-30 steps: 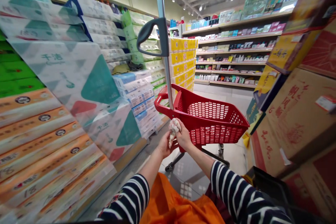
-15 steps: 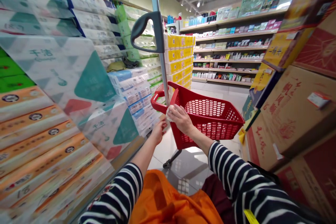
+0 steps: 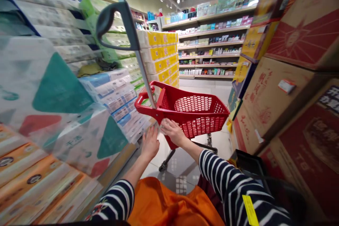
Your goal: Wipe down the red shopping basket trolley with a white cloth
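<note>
A red plastic shopping basket cart [image 3: 196,107] on wheels stands in front of me, with a long metal pole [image 3: 144,74] and a grey loop handle [image 3: 129,24] rising from it. My right hand [image 3: 173,132] presses against the cart's near side, below the rim. Under its fingers shows a small piece of whitish cloth or tissue [image 3: 163,123], mostly covered by the hand. My left hand [image 3: 150,143] is just left of it, fingers stretched out, holding nothing I can see. Whether its fingertips touch the cart I cannot tell.
Stacked tissue packs [image 3: 66,141] line the left, with yellow-and-white packs [image 3: 164,56] beyond the cart. Cardboard cartons [image 3: 272,95] are piled on the right. Shelves of small goods [image 3: 209,53] cross the back. A black object [image 3: 249,164] lies low at right.
My right hand has slid down from the pole's base to the cart's side below the rim. My left hand has turned, with fingers more stretched out. The view has shifted right.
</note>
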A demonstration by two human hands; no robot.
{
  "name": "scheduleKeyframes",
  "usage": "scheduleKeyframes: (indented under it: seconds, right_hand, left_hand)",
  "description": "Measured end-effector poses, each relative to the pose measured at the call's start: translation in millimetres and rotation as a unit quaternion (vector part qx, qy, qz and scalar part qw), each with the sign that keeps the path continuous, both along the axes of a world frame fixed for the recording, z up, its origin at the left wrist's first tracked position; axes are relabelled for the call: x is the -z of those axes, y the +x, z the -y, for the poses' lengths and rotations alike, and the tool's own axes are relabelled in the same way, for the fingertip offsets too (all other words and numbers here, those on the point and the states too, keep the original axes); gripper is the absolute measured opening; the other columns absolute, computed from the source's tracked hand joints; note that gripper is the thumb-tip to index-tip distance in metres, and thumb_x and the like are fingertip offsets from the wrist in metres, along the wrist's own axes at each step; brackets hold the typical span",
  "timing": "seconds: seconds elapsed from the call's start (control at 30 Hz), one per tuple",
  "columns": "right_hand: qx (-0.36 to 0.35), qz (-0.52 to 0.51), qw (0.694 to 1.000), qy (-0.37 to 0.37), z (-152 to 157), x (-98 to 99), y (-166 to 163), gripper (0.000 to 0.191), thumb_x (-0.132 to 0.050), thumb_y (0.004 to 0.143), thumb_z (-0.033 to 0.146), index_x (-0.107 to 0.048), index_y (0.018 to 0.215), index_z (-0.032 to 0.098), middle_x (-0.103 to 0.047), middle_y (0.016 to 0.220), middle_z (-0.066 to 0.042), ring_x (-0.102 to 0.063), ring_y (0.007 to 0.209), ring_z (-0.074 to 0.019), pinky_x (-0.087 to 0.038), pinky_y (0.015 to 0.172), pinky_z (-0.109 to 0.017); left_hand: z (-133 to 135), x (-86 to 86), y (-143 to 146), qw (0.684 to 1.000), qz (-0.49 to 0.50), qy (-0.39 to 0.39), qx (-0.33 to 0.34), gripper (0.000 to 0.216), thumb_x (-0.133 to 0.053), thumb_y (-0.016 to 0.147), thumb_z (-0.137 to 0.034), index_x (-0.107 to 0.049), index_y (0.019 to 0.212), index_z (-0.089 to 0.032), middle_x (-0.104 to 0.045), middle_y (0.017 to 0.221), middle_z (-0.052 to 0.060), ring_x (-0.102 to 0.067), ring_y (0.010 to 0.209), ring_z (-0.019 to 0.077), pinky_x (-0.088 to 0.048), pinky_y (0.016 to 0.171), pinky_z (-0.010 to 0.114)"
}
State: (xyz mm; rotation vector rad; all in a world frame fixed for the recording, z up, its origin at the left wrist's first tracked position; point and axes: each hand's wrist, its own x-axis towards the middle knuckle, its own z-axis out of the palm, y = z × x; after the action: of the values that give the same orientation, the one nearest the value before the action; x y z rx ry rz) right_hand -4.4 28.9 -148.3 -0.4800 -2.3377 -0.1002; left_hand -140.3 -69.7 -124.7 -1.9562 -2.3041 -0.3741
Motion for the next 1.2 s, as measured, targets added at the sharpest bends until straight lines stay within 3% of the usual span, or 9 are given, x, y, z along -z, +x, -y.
scheduleKeyframes:
  seconds: [0.07,0.13,0.4,0.47,0.67,0.83,0.97,1.07,1.2]
  right_hand:
    - [0.067,-0.057,0.996,-0.003,-6.0,-35.8,-5.1,0.035,-0.046,0.089,0.014,-0.056,0.120,0.027,-0.048,0.135,0.000,-0.022,0.136,-0.0197,-0.025,0.111,-0.043]
    - [0.100,-0.081,0.992,0.002,-11.6,-51.3,-8.9,0.034,-0.046,0.090,0.015,-0.055,0.121,0.025,-0.047,0.136,0.001,-0.021,0.136,-0.0196,-0.024,0.111,-0.041]
    - [0.110,0.071,0.982,-0.135,24.1,41.5,27.5,0.017,-0.056,0.085,0.017,-0.064,0.100,0.017,-0.061,0.118,0.003,-0.041,0.125,-0.0172,-0.032,0.105,-0.035]
    - [0.125,0.049,0.982,-0.133,24.8,29.4,33.7,0.023,-0.053,0.087,0.015,-0.061,0.108,0.019,-0.056,0.126,0.004,-0.035,0.130,-0.0166,-0.029,0.108,-0.034]
    - [0.216,-0.107,0.968,-0.063,-11.1,-49.0,16.5,0.035,-0.040,0.094,0.020,-0.046,0.128,0.025,-0.040,0.140,0.008,-0.012,0.137,-0.0132,-0.018,0.112,-0.031]
    - [0.208,-0.066,0.969,-0.114,-32.9,-21.5,47.4,0.035,-0.044,0.091,0.014,-0.051,0.124,0.023,-0.044,0.137,0.008,-0.018,0.136,-0.0171,-0.019,0.111,-0.036]
    - [0.307,-0.126,0.930,-0.157,-64.2,4.8,121.9,0.030,-0.044,0.090,0.015,-0.057,0.118,0.013,-0.047,0.135,-0.006,-0.025,0.135,-0.0189,-0.022,0.111,-0.039]
    - [0.406,-0.171,0.881,-0.170,-85.5,1.3,150.4,0.037,-0.045,0.087,0.011,-0.054,0.122,0.011,-0.044,0.137,-0.012,-0.027,0.134,-0.0212,-0.022,0.112,-0.042]
    - [0.301,-0.094,0.945,-0.087,-80.4,-15.4,106.7,0.038,-0.042,0.088,0.012,-0.052,0.125,0.014,-0.043,0.138,-0.009,-0.025,0.134,-0.0201,-0.023,0.112,-0.038]
  left_hand:
    - [-8.6,-6.9,-0.8,0.999,-0.018,0.035,0.007,0.060,-0.042,0.074,-0.012,-0.036,0.133,-0.013,-0.028,0.145,0.016,-0.024,0.135,0.0273,-0.022,0.107,0.052]
    - [-14.1,-9.3,0.2,0.997,-0.030,0.063,0.031,0.060,-0.043,0.075,-0.014,-0.033,0.134,-0.013,-0.029,0.145,0.017,-0.025,0.135,0.0284,-0.023,0.107,0.053]
    - [-4.3,18.1,4.3,0.991,-0.076,0.013,0.111,0.064,-0.040,0.073,-0.017,-0.030,0.136,-0.016,-0.024,0.147,0.016,-0.019,0.137,0.0277,-0.011,0.108,0.056]
    - [-8.1,16.1,6.8,0.990,-0.078,0.021,0.112,0.064,-0.040,0.074,-0.020,-0.029,0.137,-0.016,-0.023,0.148,0.015,-0.017,0.137,0.0258,-0.011,0.109,0.054]
    - [-44.1,-13.5,21.2,0.976,-0.078,0.144,0.141,0.065,-0.043,0.077,-0.030,-0.027,0.137,-0.011,-0.021,0.149,0.013,-0.016,0.138,0.0226,-0.008,0.110,0.051]
    - [-50.1,-25.5,21.8,0.972,-0.090,0.154,0.153,0.060,-0.040,0.080,-0.027,-0.031,0.137,-0.010,-0.023,0.148,0.014,-0.017,0.137,0.0238,0.000,0.111,0.050]
    - [-47.6,-32.8,17.8,0.973,-0.090,0.144,0.155,0.061,-0.042,0.077,-0.021,-0.034,0.137,-0.010,-0.025,0.147,0.015,-0.020,0.137,0.0251,0.000,0.111,0.048]
    - [-57.9,-42.3,21.2,0.965,-0.117,0.171,0.164,0.060,-0.041,0.077,-0.019,-0.034,0.136,-0.010,-0.026,0.147,0.014,-0.020,0.137,0.0241,0.000,0.112,0.048]
    - [-76.2,-50.8,29.1,0.962,-0.145,0.174,0.154,0.060,-0.039,0.077,-0.018,-0.035,0.136,-0.007,-0.028,0.146,0.015,-0.019,0.137,0.0259,0.000,0.111,0.052]
